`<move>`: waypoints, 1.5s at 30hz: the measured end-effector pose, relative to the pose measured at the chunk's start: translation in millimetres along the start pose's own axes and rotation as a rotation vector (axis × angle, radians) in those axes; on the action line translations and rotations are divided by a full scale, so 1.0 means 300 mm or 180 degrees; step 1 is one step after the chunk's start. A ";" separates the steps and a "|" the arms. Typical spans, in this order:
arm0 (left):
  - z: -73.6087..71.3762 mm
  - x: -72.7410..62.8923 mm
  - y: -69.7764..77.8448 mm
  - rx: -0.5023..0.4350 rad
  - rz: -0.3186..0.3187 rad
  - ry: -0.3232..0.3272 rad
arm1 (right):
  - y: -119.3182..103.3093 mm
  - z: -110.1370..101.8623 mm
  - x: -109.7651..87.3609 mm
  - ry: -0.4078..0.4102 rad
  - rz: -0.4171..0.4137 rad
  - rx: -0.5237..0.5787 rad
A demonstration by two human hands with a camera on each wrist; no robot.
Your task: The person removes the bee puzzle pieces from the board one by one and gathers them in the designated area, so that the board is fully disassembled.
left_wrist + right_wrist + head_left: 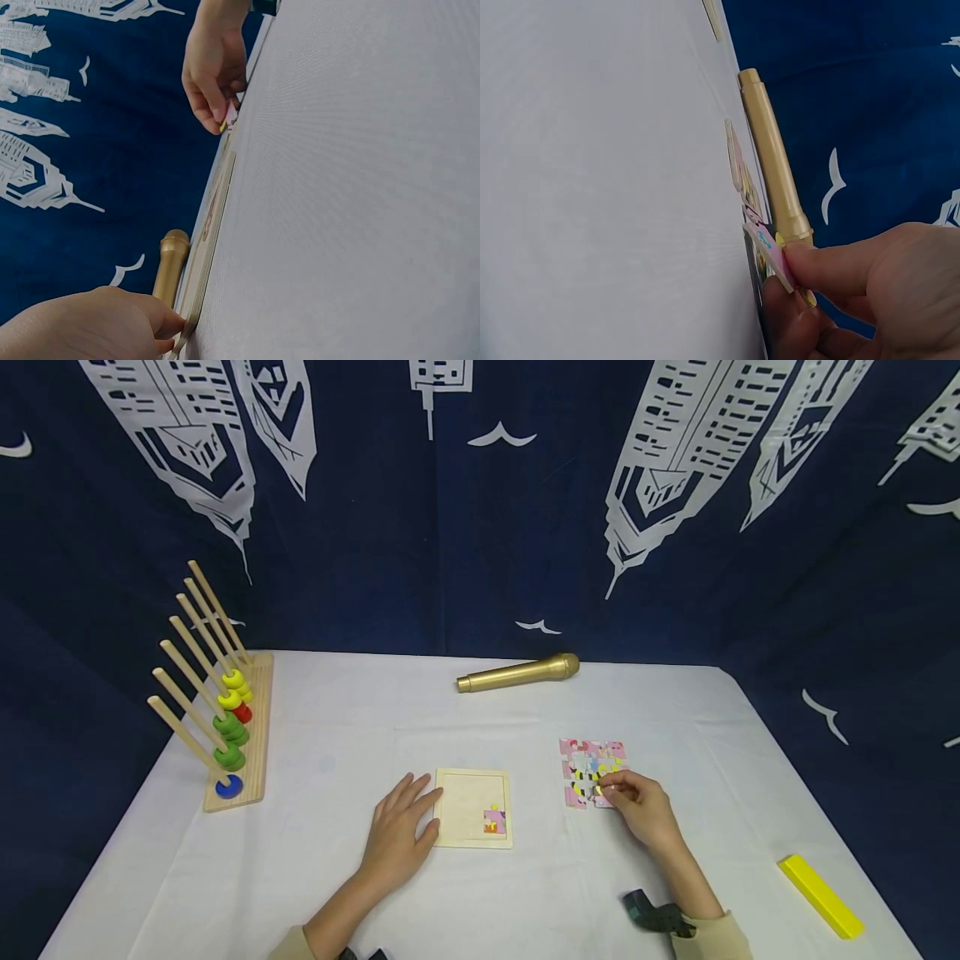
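A square wooden puzzle tray (459, 842) lies flat on the table with one pink puzzle piece (495, 822) in its lower right corner. My left hand (400, 835) rests along the tray's left side, fingers extended and touching its edge; in the left wrist view the thumb is at the tray's rim. To the right, several pink and yellow puzzle pieces (593, 750) lie close together on the cloth. Over their lower right part, my right hand (643, 810) pinches a pink puzzle piece (769, 253) between thumb and fingers. The right wrist view shows that piece tilted off the table.
A gold microphone (519, 674) lies near the table's back edge. At the left stands a wooden counting rack (258, 735) with upright pegs and coloured beads. A yellow block (821, 896) lies at the right. Behind the white table (360, 710) hangs a dark blue curtain (360, 568).
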State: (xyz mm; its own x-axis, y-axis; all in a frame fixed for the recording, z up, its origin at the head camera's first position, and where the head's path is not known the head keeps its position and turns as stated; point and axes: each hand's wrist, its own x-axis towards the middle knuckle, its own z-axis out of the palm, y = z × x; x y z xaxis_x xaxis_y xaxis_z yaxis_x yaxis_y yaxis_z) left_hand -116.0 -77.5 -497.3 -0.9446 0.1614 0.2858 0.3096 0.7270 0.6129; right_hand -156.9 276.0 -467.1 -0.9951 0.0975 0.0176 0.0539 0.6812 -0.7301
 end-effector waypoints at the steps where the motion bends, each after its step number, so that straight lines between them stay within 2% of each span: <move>1: 0.000 0.000 0.000 -0.0002 0.0002 0.0003 | -0.001 0.002 -0.001 0.0019 0.0018 -0.0029; 8: -0.002 0.001 0.000 0.0003 0.0019 0.0020 | 0.002 0.015 -0.004 0.0243 -0.0024 -0.0239; 15: -0.003 0.002 -0.002 0.0024 0.0036 0.0032 | 0.012 0.027 -0.003 0.0490 -0.0260 -0.0474; 21: -0.006 0.003 -0.004 0.0020 0.0037 0.0023 | 0.010 0.026 -0.006 0.0467 -0.0299 -0.0656; 31: -0.008 0.001 -0.004 0.0006 0.0026 0.0015 | 0.010 0.029 -0.003 0.0449 -0.0249 -0.0679; 35: -0.007 0.001 -0.004 -0.0003 0.0025 0.0017 | 0.009 0.028 -0.003 0.0476 -0.0249 -0.0621; 40: -0.003 0.001 -0.003 -0.0003 0.0044 0.0009 | -0.019 0.008 -0.007 0.0542 -0.0089 -0.0274; 45: 0.001 -0.001 -0.001 -0.0008 0.0035 0.0005 | -0.083 0.012 -0.014 0.0305 -0.0038 0.0069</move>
State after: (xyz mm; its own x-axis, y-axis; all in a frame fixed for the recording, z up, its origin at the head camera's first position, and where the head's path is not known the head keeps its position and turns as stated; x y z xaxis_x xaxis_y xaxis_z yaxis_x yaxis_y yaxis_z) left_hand -115.7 -77.5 -497.7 -0.9410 0.1682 0.2937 0.3202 0.7236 0.6115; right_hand -154.4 256.0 -451.4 -0.9830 0.1593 0.0909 0.0393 0.6670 -0.7440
